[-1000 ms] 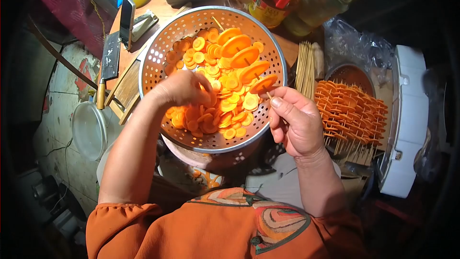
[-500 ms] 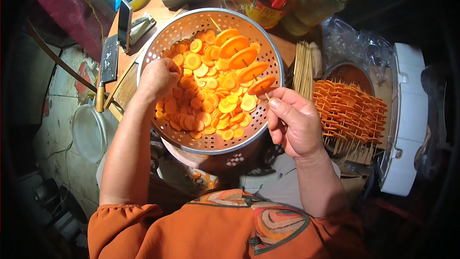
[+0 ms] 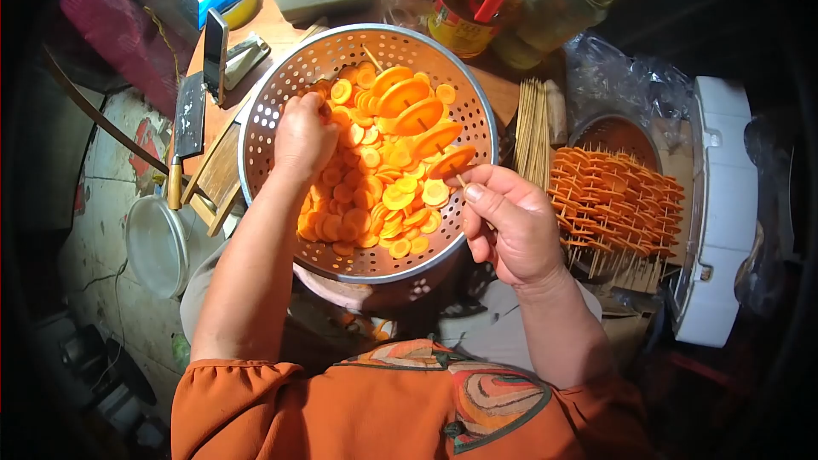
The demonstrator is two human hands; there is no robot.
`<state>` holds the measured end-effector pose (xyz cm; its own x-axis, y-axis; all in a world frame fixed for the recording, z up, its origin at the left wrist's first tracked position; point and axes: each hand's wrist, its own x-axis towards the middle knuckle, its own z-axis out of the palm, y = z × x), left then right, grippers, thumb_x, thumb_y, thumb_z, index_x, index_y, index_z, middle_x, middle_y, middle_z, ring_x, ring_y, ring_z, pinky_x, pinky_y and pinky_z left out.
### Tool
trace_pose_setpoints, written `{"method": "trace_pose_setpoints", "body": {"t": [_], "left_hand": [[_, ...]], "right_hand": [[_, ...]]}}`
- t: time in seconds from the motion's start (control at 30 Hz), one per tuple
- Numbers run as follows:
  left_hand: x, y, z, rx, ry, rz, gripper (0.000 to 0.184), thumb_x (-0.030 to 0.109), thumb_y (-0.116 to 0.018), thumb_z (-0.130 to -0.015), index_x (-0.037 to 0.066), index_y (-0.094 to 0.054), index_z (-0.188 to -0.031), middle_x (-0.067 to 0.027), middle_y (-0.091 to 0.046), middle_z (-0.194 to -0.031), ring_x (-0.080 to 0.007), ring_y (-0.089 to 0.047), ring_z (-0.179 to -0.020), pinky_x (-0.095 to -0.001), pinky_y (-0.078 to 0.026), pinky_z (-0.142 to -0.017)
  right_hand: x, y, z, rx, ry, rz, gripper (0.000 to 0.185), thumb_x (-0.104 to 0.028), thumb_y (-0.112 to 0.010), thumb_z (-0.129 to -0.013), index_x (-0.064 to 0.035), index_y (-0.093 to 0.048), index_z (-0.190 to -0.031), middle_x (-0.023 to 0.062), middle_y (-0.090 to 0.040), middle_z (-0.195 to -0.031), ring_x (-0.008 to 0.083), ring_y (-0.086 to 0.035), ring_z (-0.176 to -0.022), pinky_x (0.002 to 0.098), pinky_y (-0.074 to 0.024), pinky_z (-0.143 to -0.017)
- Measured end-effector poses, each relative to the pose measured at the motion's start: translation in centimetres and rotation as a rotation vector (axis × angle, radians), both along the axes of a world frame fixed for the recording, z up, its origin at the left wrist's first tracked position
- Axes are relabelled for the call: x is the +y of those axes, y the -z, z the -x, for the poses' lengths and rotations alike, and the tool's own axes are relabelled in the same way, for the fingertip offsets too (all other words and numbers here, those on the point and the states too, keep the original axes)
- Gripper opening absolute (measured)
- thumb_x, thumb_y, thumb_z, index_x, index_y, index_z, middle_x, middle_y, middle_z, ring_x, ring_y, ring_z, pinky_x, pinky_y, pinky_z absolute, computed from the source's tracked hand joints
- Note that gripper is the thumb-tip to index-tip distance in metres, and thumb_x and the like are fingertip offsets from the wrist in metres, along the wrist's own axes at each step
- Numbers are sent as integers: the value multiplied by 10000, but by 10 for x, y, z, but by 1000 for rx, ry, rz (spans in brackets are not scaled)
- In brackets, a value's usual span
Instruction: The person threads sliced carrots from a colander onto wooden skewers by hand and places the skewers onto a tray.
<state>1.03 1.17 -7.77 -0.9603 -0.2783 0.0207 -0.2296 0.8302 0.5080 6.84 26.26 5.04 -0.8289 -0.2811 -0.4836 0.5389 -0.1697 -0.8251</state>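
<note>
A metal colander with round holes holds a heap of carrot slices. My right hand pinches the lower end of a wooden skewer, which slants up and left above the heap. Several carrot slices are threaded along it with gaps between them. My left hand is over the left part of the heap, fingers curled and closed at the slices; what is between them is hidden.
Right of the colander are a bundle of bare skewers and a stack of threaded carrot skewers. A cleaver and a propped phone are at the left. Behind stand a glass jar and a red-handled jug.
My left hand has moved up and right over the slices. My right hand and the loaded skewer have shifted slightly left in view, as has the colander.
</note>
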Motion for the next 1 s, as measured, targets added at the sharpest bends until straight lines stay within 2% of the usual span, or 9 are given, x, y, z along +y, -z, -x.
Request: {"method": "trace_pose_setpoints", "body": {"t": [0.03,0.07,0.1,0.17,0.2,0.3,0.43,0.7,1.0], "left_hand": [[-6,-1,4,-71,11,-123,194,107,-676,-724,21,-555,-849,-82,-588,-713,-205,-594,-641,-296,-485,-581],[-10,-2,7,-175,-77,-438,131,78,-655,-744,53,-529,-768,-32,-573,-627,-147,-579,-565,-241,-454,-490],[-7,-27,5,-220,-148,-864,140,70,-644,-771,89,-506,-764,-13,-584,-685,-116,-583,-570,-215,-452,-469],[-6,-49,3,-132,-260,-1194,137,60,-632,-791,100,-501,-800,-15,-598,-736,-109,-597,-596,-220,-482,-479],[-6,-58,1,-120,-268,-1282,128,61,-618,-807,96,-512,-871,-15,-608,-780,-103,-606,-608,-210,-502,-503],[-7,-71,-2,-12,-302,-1499,167,37,-630,-791,68,-516,-910,-53,-609,-781,-135,-608,-621,-232,-496,-528],[-7,-77,-5,49,-400,-1546,196,18,-603,-788,53,-522,-964,-52,-597,-778,-136,-599,-613,-230,-498,-535],[-11,-75,-5,86,-432,-1586,186,1,-602,-769,47,-536,-936,-43,-588,-767,-126,-586,-620,-229,-495,-546],[8,-78,-10,84,-315,-1585,107,37,-605,-794,84,-565,-882,-42,-623,-822,-126,-602,-684,-232,-498,-622]], "right_hand": [[1,0,-1,4,-30,-7,189,-125,-511,-906,31,-563,-1001,34,-564,-612,45,-458,-398,147,-341,-367],[1,0,-1,10,-59,-15,184,-124,-511,-906,27,-568,-993,31,-561,-610,44,-457,-399,148,-343,-369],[2,0,-2,15,-58,-12,184,-124,-511,-906,27,-568,-993,31,-561,-610,44,-457,-399,148,-343,-369],[2,1,-4,-29,-154,-37,182,-123,-513,-906,25,-577,-990,26,-557,-609,44,-457,-403,153,-351,-374],[1,2,-5,-26,-168,-60,187,-127,-523,-901,23,-582,-996,23,-554,-608,46,-460,-407,160,-361,-380],[-3,0,-6,-43,-207,-114,202,-146,-536,-892,16,-581,-1006,23,-551,-608,50,-469,-414,167,-374,-388],[-7,0,-9,-23,-221,-125,206,-146,-535,-891,16,-579,-1010,23,-550,-607,50,-469,-415,167,-376,-389],[-10,1,-9,-26,-229,-136,206,-138,-535,-893,25,-571,-1013,29,-551,-606,55,-478,-420,167,-389,-391],[-11,2,-12,2,-193,-115,192,-126,-519,-900,24,-570,-1007,23,-550,-616,52,-468,-424,169,-374,-399]]}}
